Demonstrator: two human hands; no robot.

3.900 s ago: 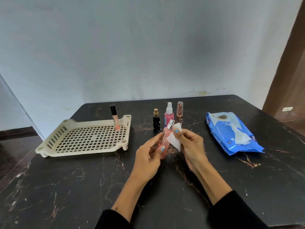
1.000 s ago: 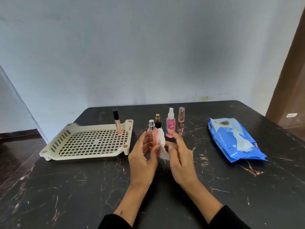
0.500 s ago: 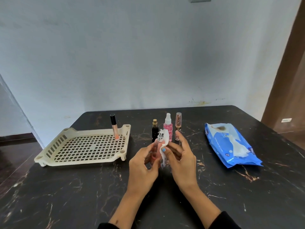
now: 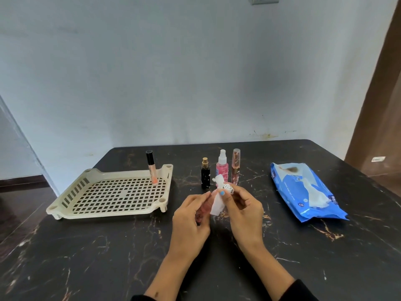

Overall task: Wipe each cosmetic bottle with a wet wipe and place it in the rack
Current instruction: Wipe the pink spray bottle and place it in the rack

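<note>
In the head view, a pink spray bottle (image 4: 204,210) is held tilted above the dark marble table (image 4: 108,246), its lower body gripped by the curled fingers of the left hand (image 4: 191,222). Its silver cap end (image 4: 227,188) is pinched by the right hand (image 4: 245,211), whose fingers are closed on a white wet wipe (image 4: 218,203) pressed against the bottle's upper part. A cream plastic rack (image 4: 65,200) is seen to the left on the table, and one lip gloss tube (image 4: 151,168) is stood upright at its far right corner. Behind the hands, three bottles are lined up on the table: a black bottle (image 4: 205,174), a pink spray bottle with a white top (image 4: 222,168) and a slim rose tube (image 4: 235,166). A blue wipes pack (image 4: 303,192) is laid to the right, well apart from the hands.
</note>
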